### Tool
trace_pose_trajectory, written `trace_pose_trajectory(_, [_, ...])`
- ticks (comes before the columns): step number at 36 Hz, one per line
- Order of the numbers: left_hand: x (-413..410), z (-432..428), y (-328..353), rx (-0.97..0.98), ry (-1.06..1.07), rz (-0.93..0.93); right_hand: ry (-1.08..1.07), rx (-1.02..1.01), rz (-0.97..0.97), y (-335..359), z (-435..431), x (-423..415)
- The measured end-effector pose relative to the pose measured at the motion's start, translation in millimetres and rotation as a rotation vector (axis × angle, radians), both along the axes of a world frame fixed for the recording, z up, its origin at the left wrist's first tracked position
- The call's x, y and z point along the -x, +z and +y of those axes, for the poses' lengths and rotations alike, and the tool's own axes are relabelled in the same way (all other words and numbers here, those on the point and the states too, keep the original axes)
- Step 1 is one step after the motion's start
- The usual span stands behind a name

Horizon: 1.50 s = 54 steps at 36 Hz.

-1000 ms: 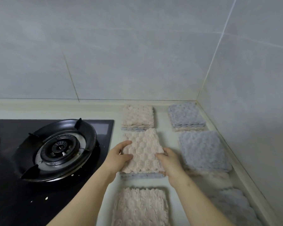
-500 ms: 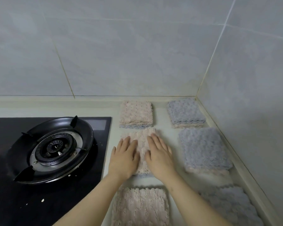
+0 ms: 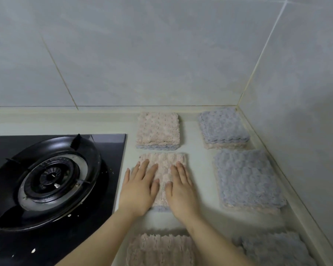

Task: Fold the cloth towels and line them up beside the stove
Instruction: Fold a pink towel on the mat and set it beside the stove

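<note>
At the bottom edge of the frame lie a pink towel (image 3: 160,249) and, lower right, a grey towel (image 3: 273,250), both partly cut off. At centre, your left hand (image 3: 137,191) and right hand (image 3: 181,191) lie flat, fingers spread, palms down on the folded middle pink towel (image 3: 162,175), just right of the stove (image 3: 46,181). Beyond, the large grey towel (image 3: 246,179) sits centre right, with a far pink towel (image 3: 158,130) and a far grey towel (image 3: 222,127) against the tiled wall (image 3: 142,54).
</note>
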<state>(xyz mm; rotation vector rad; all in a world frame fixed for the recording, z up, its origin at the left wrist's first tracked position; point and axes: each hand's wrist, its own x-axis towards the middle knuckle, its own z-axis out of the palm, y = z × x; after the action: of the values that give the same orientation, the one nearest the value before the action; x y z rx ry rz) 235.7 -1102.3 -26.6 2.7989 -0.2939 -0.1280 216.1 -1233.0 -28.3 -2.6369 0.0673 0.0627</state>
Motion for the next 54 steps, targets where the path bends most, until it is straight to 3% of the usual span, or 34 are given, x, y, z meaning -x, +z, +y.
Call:
trace_pose_trajectory(7, [0.3, -0.3, 5.4, 0.039, -0.001, 0.051, -0.013, 0.009, 0.048, 6.9, 1.8, 3.1])
trace_pose_trajectory(12, [11.1, 6.6, 29.8, 0.265, 0.042, 0.009, -0.027, -0.014, 0.001, 33.5, 7.9, 11.2])
trace_pose_trajectory(18, [53.4, 46.6, 63.9, 0.638, 0.304, 0.044, -0.06, -0.265, -0.223, 74.1, 45.9, 42.4])
trace_pose_trajectory(22, [92.9, 96.9, 73.7, 0.766, 0.497, 0.001, 0.096, -0.361, -0.157, 88.5, 95.8, 60.4])
trace_pose_trajectory(31, [216.2, 251.8, 88.8, 0.815, 0.854, -0.164, 0.47, -0.575, 0.102, 92.1, 268.5, 138.3])
trace_pose_trajectory(42, [376.1, 441.5, 81.0, 0.798, 1.145, -0.284, 0.711, -0.581, 0.282, 83.9, 477.3, 264.5])
trace_pose_trajectory(54, [444.5, 564.0, 71.9, 0.849, 1.283, -0.332, 0.866, -0.516, 0.386, 78.4, 615.7, 323.6])
